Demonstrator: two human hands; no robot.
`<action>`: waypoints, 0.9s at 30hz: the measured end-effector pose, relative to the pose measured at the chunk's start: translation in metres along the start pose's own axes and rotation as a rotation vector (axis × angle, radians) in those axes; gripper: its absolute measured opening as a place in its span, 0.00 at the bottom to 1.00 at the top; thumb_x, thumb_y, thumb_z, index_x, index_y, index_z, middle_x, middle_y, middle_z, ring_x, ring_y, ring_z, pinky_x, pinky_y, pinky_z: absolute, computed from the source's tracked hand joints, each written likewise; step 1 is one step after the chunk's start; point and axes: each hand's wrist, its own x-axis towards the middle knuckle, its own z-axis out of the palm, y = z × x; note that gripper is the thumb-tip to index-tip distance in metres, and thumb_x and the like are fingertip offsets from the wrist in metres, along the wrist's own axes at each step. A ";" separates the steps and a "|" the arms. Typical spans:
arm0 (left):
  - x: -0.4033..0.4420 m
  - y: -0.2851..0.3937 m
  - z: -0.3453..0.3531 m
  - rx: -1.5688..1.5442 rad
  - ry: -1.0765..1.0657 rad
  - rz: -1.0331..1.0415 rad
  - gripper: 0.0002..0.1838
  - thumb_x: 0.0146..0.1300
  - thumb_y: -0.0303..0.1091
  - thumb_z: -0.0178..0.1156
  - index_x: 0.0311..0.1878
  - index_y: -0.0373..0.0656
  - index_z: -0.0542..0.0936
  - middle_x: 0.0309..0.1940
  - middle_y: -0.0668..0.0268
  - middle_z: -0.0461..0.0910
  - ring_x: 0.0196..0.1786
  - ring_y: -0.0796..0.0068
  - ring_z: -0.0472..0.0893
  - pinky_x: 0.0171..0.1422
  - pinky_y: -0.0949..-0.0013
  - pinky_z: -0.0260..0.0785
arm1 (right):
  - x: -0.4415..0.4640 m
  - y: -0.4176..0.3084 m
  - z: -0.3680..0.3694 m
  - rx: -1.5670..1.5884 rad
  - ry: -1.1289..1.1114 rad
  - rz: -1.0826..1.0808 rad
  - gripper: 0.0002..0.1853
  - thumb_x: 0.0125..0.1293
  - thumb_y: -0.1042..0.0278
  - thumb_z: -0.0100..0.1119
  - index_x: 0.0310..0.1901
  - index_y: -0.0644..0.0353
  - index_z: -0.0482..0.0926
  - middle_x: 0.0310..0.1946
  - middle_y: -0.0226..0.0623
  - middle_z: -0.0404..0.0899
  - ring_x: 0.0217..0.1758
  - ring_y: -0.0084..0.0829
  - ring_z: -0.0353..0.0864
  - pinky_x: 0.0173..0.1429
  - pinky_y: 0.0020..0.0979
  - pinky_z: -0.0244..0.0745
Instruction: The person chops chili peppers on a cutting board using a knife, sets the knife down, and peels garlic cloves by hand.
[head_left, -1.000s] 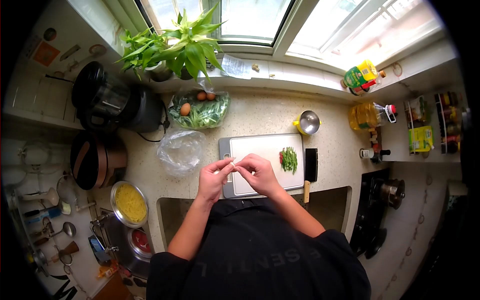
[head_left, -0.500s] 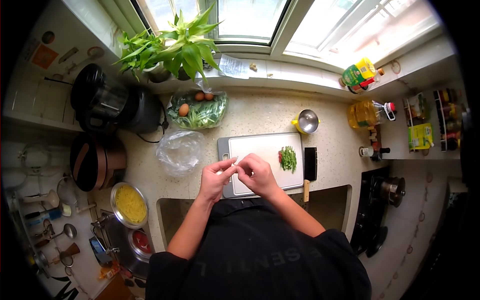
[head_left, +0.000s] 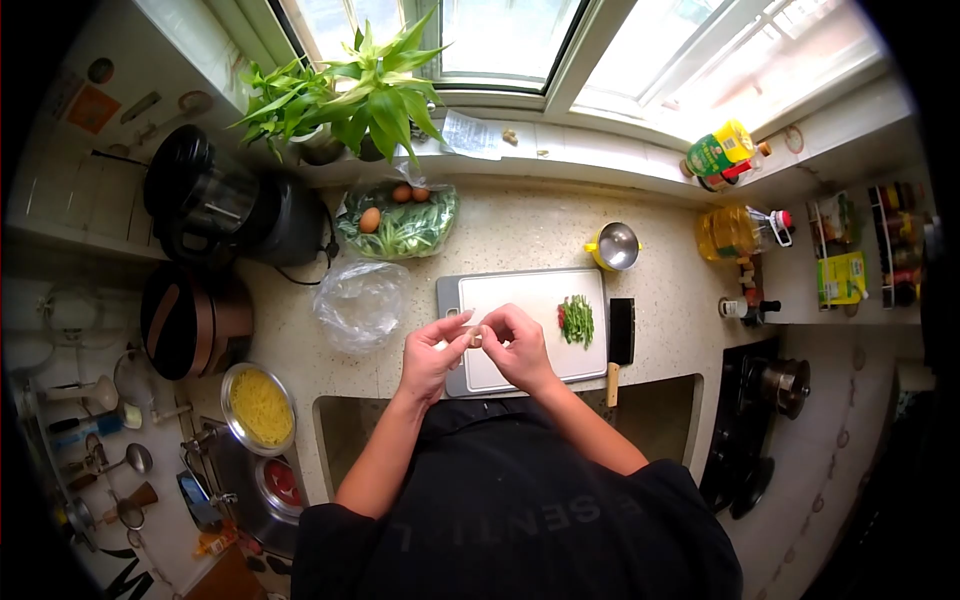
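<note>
Above the left part of the white cutting board (head_left: 535,365), my left hand (head_left: 432,358) and my right hand (head_left: 516,350) meet fingertip to fingertip. Both are closed in a pinch on a small pale piece that looks like a garlic clove (head_left: 475,341), mostly covered by the fingers. Something whitish also shows in the curl of my left hand. Chopped green pieces (head_left: 577,321) lie on the board's right side, with a few red bits at their left edge. Along the board's right edge rests a cleaver (head_left: 620,332), its wooden handle towards me.
A crumpled clear plastic bag (head_left: 362,305) lies left of the board. Behind it, a bag of leafy greens (head_left: 400,240) has several brown eggs on top. A yellow-handled metal cup (head_left: 615,246) stands behind the board. A bowl of yellow shreds (head_left: 262,408) sits by the sink at left.
My right-hand fingers have shifted slightly around the small pale piece, and more of it shows between the fingertips. Both hands stay over the board.
</note>
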 end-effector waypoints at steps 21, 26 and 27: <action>-0.002 0.011 -0.009 -0.002 0.124 0.059 0.22 0.63 0.22 0.68 0.60 0.33 0.79 0.44 0.58 0.88 0.39 0.82 0.85 0.30 0.84 0.62 | 0.017 -0.003 0.004 -0.128 -0.131 -0.126 0.02 0.65 0.79 0.65 0.37 0.65 0.82 0.30 0.38 0.80 0.27 0.30 0.79 0.32 0.29 0.75; -0.001 0.015 -0.012 0.004 0.144 0.025 0.22 0.62 0.23 0.69 0.60 0.33 0.79 0.41 0.59 0.88 0.37 0.82 0.85 0.29 0.84 0.62 | 0.020 -0.010 0.005 -0.215 -0.134 -0.253 0.03 0.62 0.80 0.66 0.37 0.63 0.82 0.30 0.38 0.79 0.28 0.34 0.80 0.32 0.31 0.75; -0.001 0.015 -0.012 -0.003 0.146 0.019 0.22 0.63 0.23 0.69 0.60 0.33 0.79 0.40 0.60 0.88 0.37 0.82 0.85 0.29 0.84 0.62 | 0.021 -0.011 0.004 -0.253 -0.143 -0.281 0.03 0.62 0.80 0.66 0.36 0.63 0.82 0.30 0.38 0.79 0.28 0.35 0.80 0.32 0.31 0.75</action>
